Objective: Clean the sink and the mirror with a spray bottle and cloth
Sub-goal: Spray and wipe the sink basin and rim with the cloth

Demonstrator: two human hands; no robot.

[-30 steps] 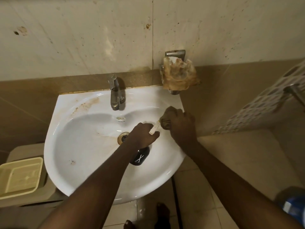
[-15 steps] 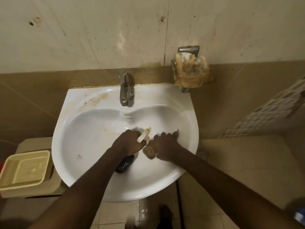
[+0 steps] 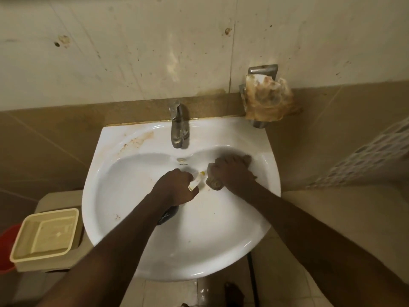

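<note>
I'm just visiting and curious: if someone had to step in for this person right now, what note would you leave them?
Left hand: grips the spray bottle, dark body below the hand, nozzle toward the right.
Right hand: presses a brown cloth onto the right inner wall of the sink.
Done: wiping of the basin is under way.
Left: brown stains on the rim left of the tap, specks in the basin, then the mirror, which is not in view.
</note>
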